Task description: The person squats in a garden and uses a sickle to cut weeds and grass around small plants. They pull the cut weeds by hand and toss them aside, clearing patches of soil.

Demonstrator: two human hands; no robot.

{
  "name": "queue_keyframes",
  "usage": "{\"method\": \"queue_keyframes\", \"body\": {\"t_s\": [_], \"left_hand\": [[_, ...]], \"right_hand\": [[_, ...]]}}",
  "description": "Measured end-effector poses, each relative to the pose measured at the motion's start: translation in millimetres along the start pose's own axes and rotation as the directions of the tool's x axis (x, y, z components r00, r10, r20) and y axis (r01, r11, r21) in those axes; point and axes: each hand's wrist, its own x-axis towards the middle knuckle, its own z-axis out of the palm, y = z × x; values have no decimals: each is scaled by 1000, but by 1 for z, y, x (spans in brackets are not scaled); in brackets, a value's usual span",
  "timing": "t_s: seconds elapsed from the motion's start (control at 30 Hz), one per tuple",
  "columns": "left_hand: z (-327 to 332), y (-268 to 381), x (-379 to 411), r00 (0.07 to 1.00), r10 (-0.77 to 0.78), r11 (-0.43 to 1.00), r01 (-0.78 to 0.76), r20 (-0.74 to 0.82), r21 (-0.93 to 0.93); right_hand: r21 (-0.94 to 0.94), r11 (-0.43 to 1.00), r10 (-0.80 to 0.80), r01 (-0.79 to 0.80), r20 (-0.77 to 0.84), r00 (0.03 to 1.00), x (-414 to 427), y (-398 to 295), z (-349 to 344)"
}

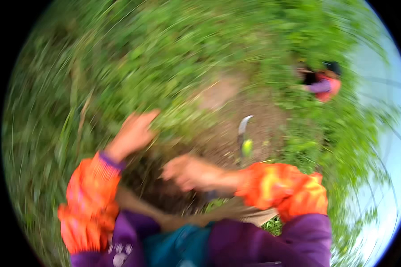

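My left hand [133,133] reaches into the tall green grass [147,83], one finger pointing away from me. Blur hides whether any stems are between its fingers. Below and to its right is my right hand [190,172], with partly curled fingers over dark soil [147,173]; whether it holds anything is unclear. Beyond my right forearm, a sickle [243,126] with a curved metal blade lies on the bare ground [264,116]. A small yellow-green object [247,147] is right beside the sickle's lower end and may be part of its handle.
Dense grass and leafy weeds surround the brown soil patch. At the upper right, another person [325,85] in a red and purple top and dark headwear is low among the plants [341,133]. My bent legs in brown trousers [220,210] flank the soil before me.
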Motion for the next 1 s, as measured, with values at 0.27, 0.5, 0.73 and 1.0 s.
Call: {"method": "queue_keyframes", "body": {"t_s": [0.27, 0.5, 0.73, 1.0], "left_hand": [[-8, -1, 10, 958, -32, 935, 129, 284, -329], [14, 40, 39, 987, 46, 887, 30, 153, -461], [32, 20, 52, 976, -15, 874, -93, -218, -477], [-23, -148, 83, 847, -95, 917, 279, -524, 284]], "right_hand": [[-16, 984, -169, 176, -389, 906, -107, -52, -103], [-101, 943, -331, 316, -221, 917, 1, -66, -150], [9, 890, -455, 455, 20, 890, 90, -85, -80], [-707, 390, -669, 590, 222, 709, 53, -85, -84]]}}
